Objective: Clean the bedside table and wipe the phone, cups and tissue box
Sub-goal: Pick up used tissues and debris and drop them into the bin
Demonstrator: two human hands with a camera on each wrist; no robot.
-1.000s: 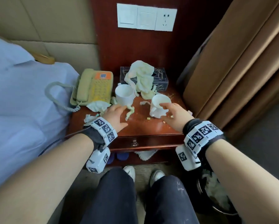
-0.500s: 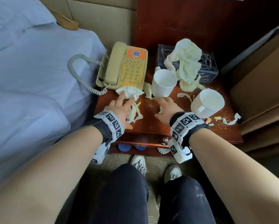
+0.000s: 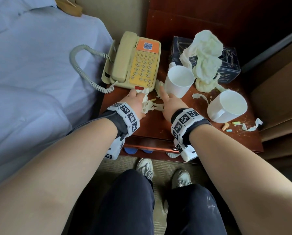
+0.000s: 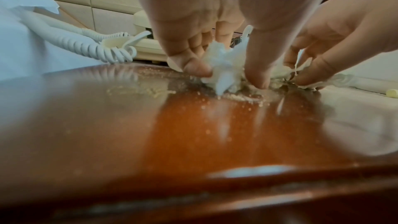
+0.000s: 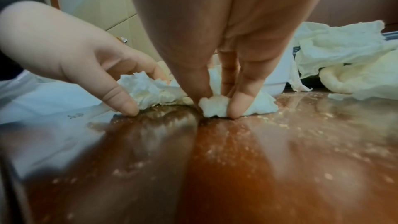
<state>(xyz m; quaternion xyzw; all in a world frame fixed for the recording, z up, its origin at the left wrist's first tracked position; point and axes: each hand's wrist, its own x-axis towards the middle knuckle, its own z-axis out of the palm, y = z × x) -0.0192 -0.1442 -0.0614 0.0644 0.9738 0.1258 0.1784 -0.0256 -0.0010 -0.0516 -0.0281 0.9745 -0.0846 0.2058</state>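
Note:
On the red-brown bedside table my left hand grips a crumpled white tissue wad in front of the beige phone. My right hand pinches another tissue scrap between thumb and fingers, right beside an upright white cup. A second white cup lies tipped to the right. Used tissues pile on the dark tissue box. Crumbs dot the tabletop.
The bed with pale blue sheets borders the table's left, and the phone's coiled cord hangs over it. Torn paper and coloured bits lie at the right front. A brown curtain stands to the right.
Both hands moved forward toward the phone and the upright cup. My left hand closed on the tissue wad, and my right hand pinched up a scrap.

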